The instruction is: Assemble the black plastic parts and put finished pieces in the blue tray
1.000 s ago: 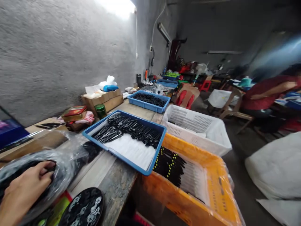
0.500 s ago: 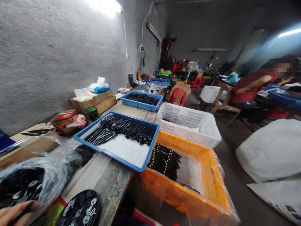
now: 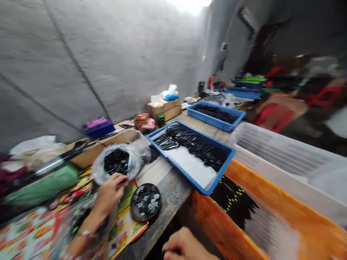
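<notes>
Over the bench (image 3: 168, 187), left hand (image 3: 110, 193) pinching clear bag (image 3: 134, 162) of black discs (image 3: 116, 162), right hand's (image 3: 184, 245) grip unclear

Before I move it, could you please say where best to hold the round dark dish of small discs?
Pinch the dish's rim from the near side with your fingers: discs cover its top and it lies flat on the printed sheet.
</notes>
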`<state>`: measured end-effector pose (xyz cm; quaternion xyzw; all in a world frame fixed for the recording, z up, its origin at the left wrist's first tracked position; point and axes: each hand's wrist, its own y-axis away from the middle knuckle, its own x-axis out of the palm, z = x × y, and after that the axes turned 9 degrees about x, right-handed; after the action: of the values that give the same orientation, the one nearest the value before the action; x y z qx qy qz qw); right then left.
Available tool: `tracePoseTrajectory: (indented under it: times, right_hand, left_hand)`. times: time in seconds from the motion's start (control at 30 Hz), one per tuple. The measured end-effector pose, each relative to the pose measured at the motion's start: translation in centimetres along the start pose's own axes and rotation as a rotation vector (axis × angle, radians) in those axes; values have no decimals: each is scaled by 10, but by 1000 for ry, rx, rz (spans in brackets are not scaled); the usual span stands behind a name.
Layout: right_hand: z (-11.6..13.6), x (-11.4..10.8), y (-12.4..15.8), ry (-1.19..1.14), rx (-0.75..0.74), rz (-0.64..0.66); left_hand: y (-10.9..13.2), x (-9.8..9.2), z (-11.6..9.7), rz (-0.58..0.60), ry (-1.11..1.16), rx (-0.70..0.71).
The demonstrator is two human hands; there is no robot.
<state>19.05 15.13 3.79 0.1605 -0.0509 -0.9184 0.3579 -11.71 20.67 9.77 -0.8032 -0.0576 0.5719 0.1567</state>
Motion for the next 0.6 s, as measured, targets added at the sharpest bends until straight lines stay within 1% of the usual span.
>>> tracePoseTrajectory:
  times: [0.03, 0.07, 0.17, 0.23, 0.27, 0.33, 0.43, 0.5, 0.6]
  right_hand:
    - [6, -5, -12, 64, -50, 38]
    - [14, -10, -25, 175, -124, 51]
    - [47, -22, -70, 505, -345, -15]
    - [69, -26, -105, 682, -418, -40]
    - [78, -26, -124, 784, -404, -54]
    - [87, -24, -159, 849, -373, -63]
    - [84, -21, -203, 905, -307, -82]
    - [74, -20, -221, 936, -263, -93]
    - [60, -21, -232, 971, -214, -85]
  left_hand:
    - [2, 3, -3, -8, -6, -8]
    - [4, 6, -5, -11, -9, -9]
    - [12, 13, -10, -12, -15, -15]
    - [19, 18, -12, -12, -14, -7]
    - [22, 20, -13, -14, -12, -1]
    - [27, 23, -14, -19, -7, 9]
    - [30, 28, -15, -34, 12, 14]
    - [31, 30, -15, -48, 37, 8]
    - [31, 30, -13, -72, 102, -3]
